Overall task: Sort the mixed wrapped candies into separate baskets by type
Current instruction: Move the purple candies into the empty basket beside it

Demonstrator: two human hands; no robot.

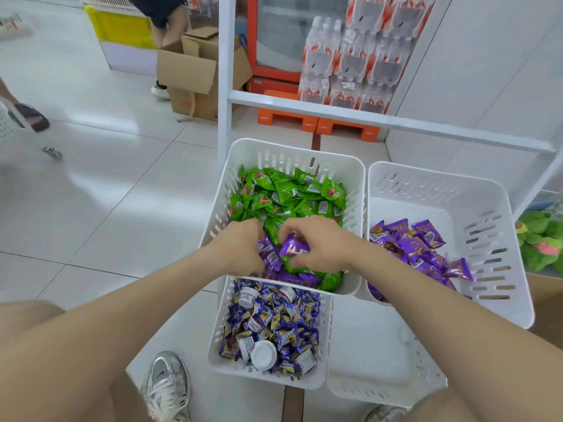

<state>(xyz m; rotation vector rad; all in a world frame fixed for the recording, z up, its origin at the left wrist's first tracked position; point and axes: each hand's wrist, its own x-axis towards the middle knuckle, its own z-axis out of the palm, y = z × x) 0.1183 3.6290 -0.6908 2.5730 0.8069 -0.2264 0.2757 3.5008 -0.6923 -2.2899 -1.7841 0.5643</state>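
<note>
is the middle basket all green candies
No, purple candies lie at the near end of the middle basket, where the left hand and right hand grip them.

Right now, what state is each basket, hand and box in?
Middle white slotted plastic basket, holds mixed green wrapped candies and purple wrapped candies.
Right white slotted basket, partly filled with a purple candy pile.
Near white basket, filled with blue-wrapped candies and small white tubs.
Left hand, grips purple wrapped candies in the middle basket.
Right hand, pinches one purple wrapped candy there.
Brown cardboard box, flaps open.

Bare forearms (137, 293), a silver sneaker (166, 385) with whitish laces.
</note>
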